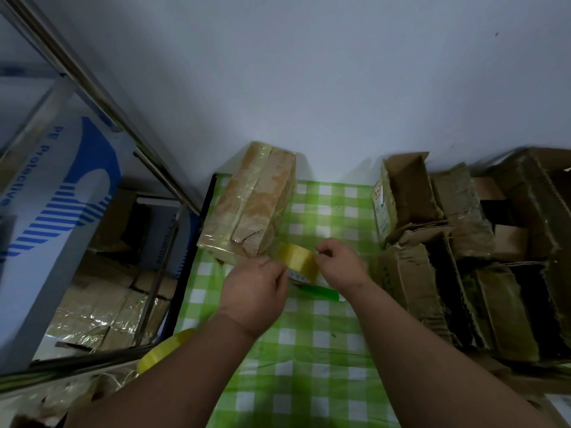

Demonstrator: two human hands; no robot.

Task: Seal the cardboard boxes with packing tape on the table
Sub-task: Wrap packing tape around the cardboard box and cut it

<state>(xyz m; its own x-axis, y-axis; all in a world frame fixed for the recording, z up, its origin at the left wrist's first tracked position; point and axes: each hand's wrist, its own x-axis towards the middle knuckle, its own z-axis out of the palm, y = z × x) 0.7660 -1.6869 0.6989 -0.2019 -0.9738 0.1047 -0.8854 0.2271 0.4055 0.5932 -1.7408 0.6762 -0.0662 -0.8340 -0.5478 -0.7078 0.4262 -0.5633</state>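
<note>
A long cardboard box (253, 205), wrapped in glossy clear tape, lies on the green checked tablecloth (321, 335) at the far left of the table. Just in front of it, my left hand (256, 291) grips a yellowish roll of packing tape (301, 262) from the left side. My right hand (341, 265) pinches the roll's top right edge with thumb and forefinger. A green object (318, 292) lies on the cloth under the roll, partly hidden. A second yellow tape roll (163, 350) sits at the table's left edge beside my left forearm.
Several worn, open cardboard boxes (463, 248) are stacked along the right of the table. A metal rack (102, 97) on the left holds a blue-and-white carton (55, 211) and taped boxes (102, 310) below. A pale wall stands behind the table.
</note>
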